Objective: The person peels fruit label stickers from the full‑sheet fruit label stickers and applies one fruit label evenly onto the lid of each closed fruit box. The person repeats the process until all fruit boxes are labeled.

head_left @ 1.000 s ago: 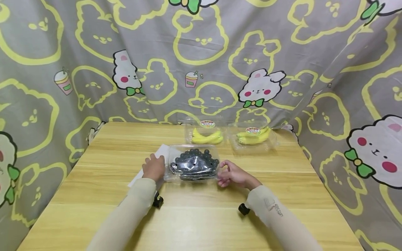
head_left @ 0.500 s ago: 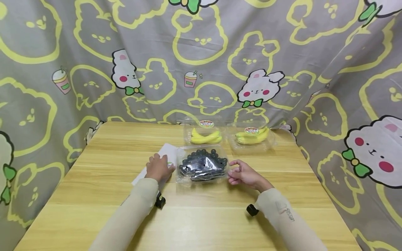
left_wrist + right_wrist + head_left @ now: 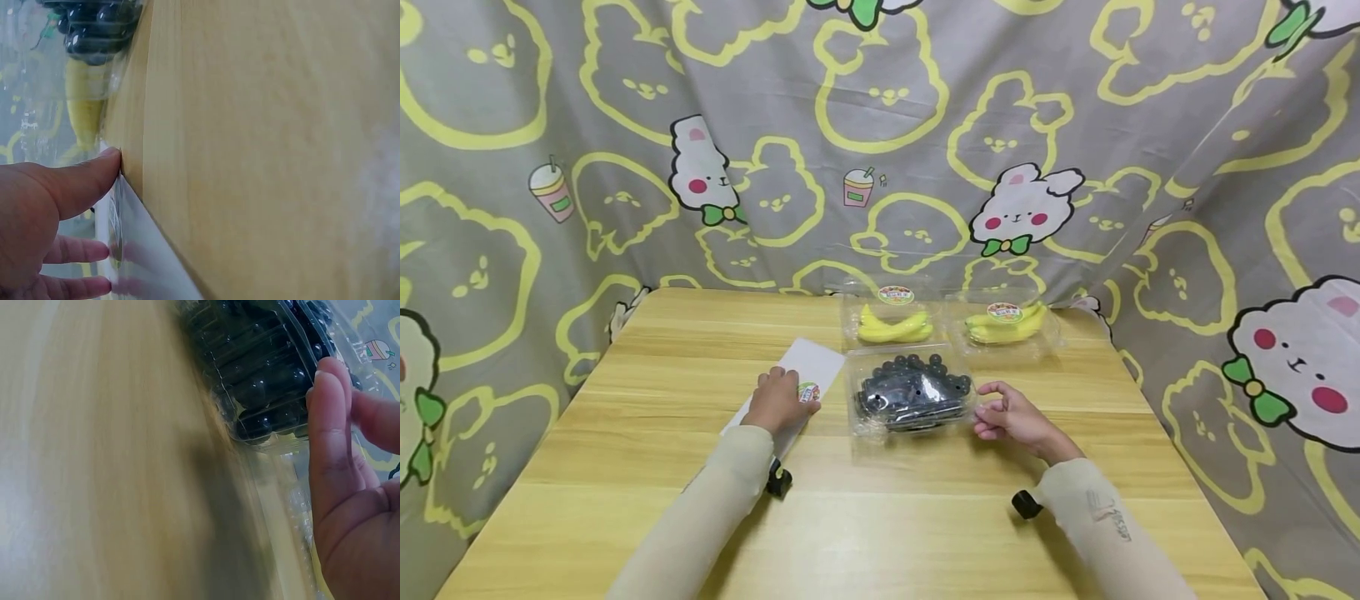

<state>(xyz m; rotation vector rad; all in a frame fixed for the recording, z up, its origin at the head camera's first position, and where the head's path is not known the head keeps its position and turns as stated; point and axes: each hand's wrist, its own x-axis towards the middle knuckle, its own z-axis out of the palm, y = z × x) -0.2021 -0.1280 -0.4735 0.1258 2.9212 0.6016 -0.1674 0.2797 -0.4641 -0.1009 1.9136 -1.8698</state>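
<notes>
A clear plastic clamshell box (image 3: 913, 395) holding a bunch of black grapes sits mid-table in the head view. At its right end my right hand (image 3: 1017, 421) pinches the edge between thumb and fingers; the same box (image 3: 262, 375) fills the top of the right wrist view. To the left, my left hand (image 3: 777, 402) rests on a white sheet (image 3: 813, 365) bearing a round fruit sticker (image 3: 808, 392). The left wrist view shows the thumb (image 3: 87, 181) and spread fingers touching the sheet (image 3: 150, 250), gripping nothing. Part of the sheet is hidden under that hand.
Behind the grape box stand two clear boxes of yellow bananas, one at centre (image 3: 893, 327) and one to its right (image 3: 1004, 325). Each has a round label on its lid. A patterned curtain (image 3: 880, 167) surrounds the far sides of the wooden table (image 3: 880, 533).
My right hand has shifted the grape box to the right, away from the left hand. More of the white sheet and its sticker now show; the left hand stays on the sheet.
</notes>
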